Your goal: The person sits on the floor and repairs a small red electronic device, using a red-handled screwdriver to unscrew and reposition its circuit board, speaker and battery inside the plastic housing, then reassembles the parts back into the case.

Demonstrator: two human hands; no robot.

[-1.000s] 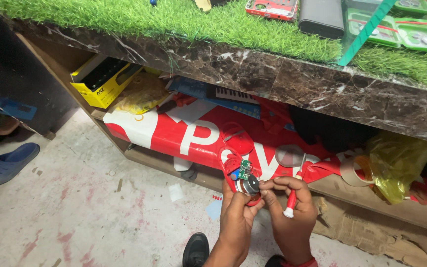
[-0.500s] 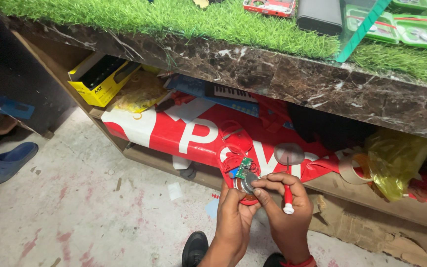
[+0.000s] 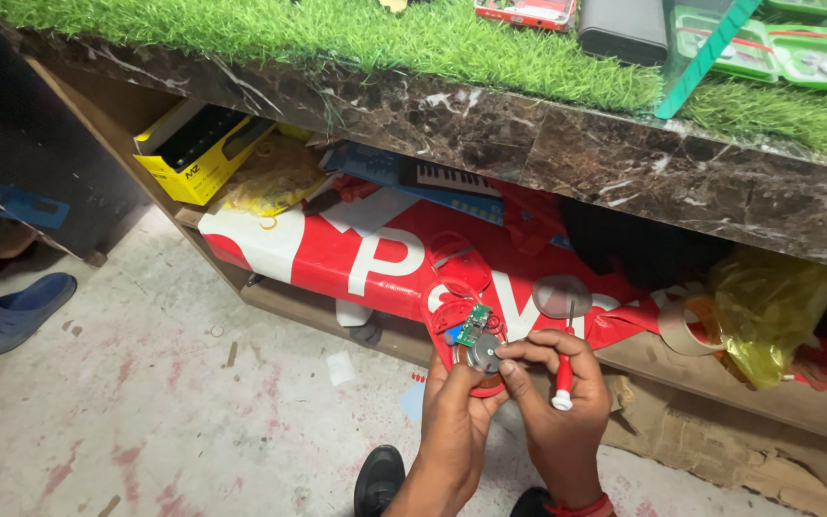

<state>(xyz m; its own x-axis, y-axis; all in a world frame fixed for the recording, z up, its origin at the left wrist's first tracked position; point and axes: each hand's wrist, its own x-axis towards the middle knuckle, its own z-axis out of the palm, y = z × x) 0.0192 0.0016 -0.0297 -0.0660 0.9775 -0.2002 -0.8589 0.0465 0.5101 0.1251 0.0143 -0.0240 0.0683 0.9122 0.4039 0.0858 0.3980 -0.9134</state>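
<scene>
Head view: left hand (image 3: 452, 402) grips an opened red casing (image 3: 461, 330) — green board (image 3: 476, 325) and round disc (image 3: 483, 354) exposed — below the shelf (image 3: 624, 182). Right hand (image 3: 562, 407) clasps a screwdriver (image 3: 564, 378), fingers (image 3: 509, 378) pinching the disc; best kept steady.

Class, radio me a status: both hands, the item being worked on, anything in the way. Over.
Left hand cradles opened red gadget, green circuit board exposed. Right hand grips red-handled screwdriver, fingertips on gadget's round part. Nothing between hands and gadget.
</scene>
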